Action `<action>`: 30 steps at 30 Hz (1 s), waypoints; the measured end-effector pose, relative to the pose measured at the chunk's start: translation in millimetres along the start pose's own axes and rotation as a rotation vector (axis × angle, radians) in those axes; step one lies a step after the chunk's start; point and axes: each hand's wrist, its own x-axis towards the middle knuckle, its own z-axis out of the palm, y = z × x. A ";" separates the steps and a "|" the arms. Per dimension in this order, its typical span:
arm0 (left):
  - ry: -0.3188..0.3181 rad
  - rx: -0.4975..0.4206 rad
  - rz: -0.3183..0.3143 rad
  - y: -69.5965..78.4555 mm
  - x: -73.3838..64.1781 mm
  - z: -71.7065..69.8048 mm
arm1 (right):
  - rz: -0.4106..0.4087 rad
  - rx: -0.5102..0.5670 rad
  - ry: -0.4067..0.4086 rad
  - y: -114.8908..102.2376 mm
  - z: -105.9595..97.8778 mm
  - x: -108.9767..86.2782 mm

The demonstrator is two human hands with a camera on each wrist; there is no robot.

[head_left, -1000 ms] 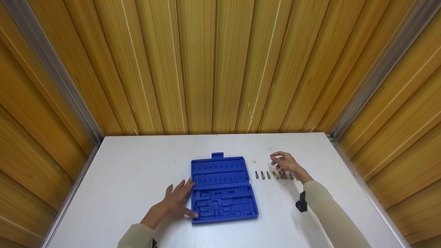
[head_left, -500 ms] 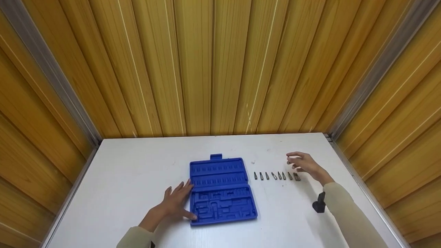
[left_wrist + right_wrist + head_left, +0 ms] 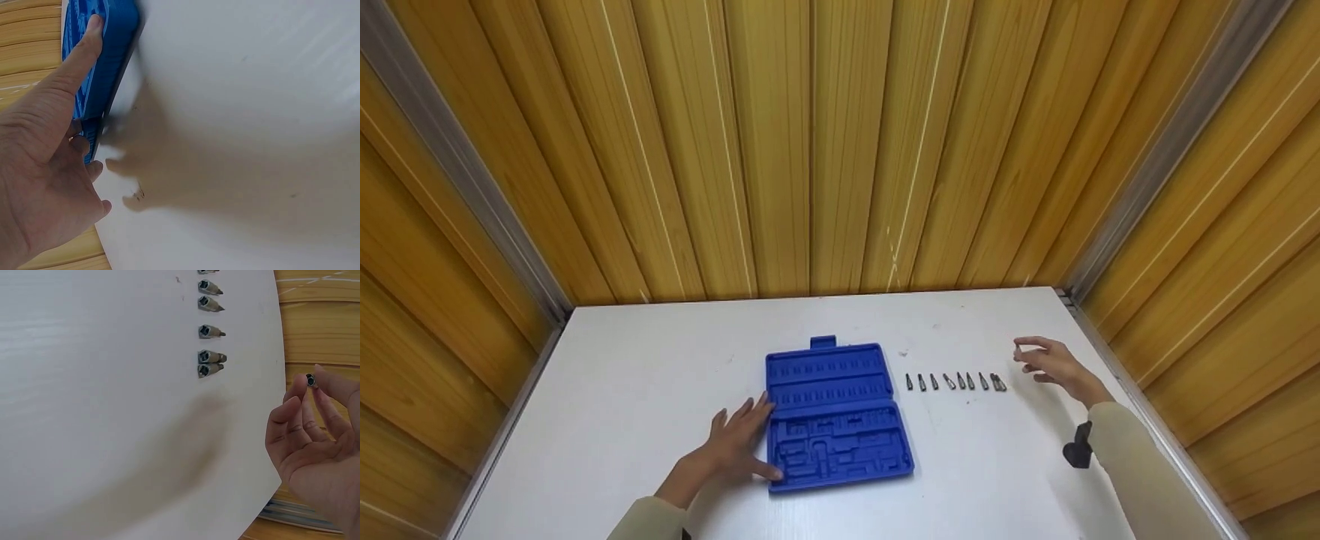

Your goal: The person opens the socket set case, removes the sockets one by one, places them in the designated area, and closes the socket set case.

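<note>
An open blue plastic case (image 3: 840, 444) with moulded slots lies flat on the white table. Along its left side, my left hand (image 3: 731, 444) spreads its fingers, and the thumb (image 3: 90, 36) presses on the rim at the near corner. My right hand (image 3: 1056, 365) is raised off the table, beyond the right end of a row of bit sockets (image 3: 970, 382). Between thumb and forefinger it pinches one small metal bit socket (image 3: 311, 380), its square drive hole facing the wrist camera. In the right wrist view, several bit sockets (image 3: 211, 332) of the row lie with tips pointing away.
The white table (image 3: 660, 375) is bounded by wood-patterned panel walls (image 3: 840, 150) at the back and both sides. A latch tab (image 3: 823, 342) sticks out from the far edge of the case. A black wrist mount (image 3: 1078, 448) hangs by the right sleeve.
My right hand has moved right, from over the row to past its right end, uncovering bit sockets there, and still pinches one. The left hand stays at the case; the head view has shifted slightly.
</note>
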 end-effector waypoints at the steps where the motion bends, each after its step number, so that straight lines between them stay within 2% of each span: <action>1: 0.001 0.001 -0.001 -0.1 0.0 -0.5 | -0.002 -0.009 -0.001 2.7 0.4 -0.1; 11: 0.000 0.015 0.001 -2.5 -1.4 -0.9 | -0.035 -0.138 0.027 25.5 13.6 1.1; 16: -0.010 0.014 0.005 -1.2 -1.1 1.4 | -0.029 -0.255 0.059 36.1 18.5 2.1; 24: -0.011 0.000 0.003 -2.2 0.4 2.4 | -0.108 -0.518 0.124 41.2 24.0 3.6; 30: -0.021 0.006 -0.010 -3.8 1.7 2.1 | -0.117 -0.514 0.142 41.8 30.4 5.0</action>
